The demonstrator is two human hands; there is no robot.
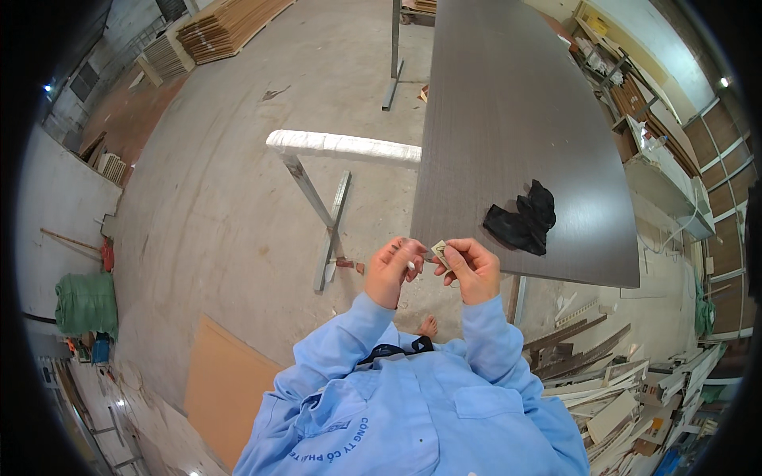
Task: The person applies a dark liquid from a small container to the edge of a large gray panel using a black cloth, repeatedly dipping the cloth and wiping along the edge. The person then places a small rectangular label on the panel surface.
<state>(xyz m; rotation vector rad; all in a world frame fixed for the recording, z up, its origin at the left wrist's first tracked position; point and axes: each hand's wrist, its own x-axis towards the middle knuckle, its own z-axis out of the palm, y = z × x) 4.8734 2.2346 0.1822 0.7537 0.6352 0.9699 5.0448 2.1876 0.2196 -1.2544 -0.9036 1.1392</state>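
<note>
My right hand (pixel 474 274) pinches a small pale flat piece (pixel 440 251) with a dark mark on it, between thumb and fingers. Its exact kind is too small to tell. Close beside it, my left hand (pixel 390 272) is closed, fingertips toward the piece. A tiny white bit shows at its fingers, but I cannot make out what it is. Both hands are in front of my body, by the near left corner of a dark grey board (pixel 524 119). A crumpled black cloth item (pixel 524 220) lies on that board, beyond my right hand.
Under the board's left side stands a metal trestle with a white-wrapped bar (pixel 341 145). Scrap strips (pixel 611 381) pile up at the lower right. A brown sheet (pixel 230 389) is at the lower left. Stacked panels (pixel 226 32) stand far left, shelving (pixel 635 87) along the right.
</note>
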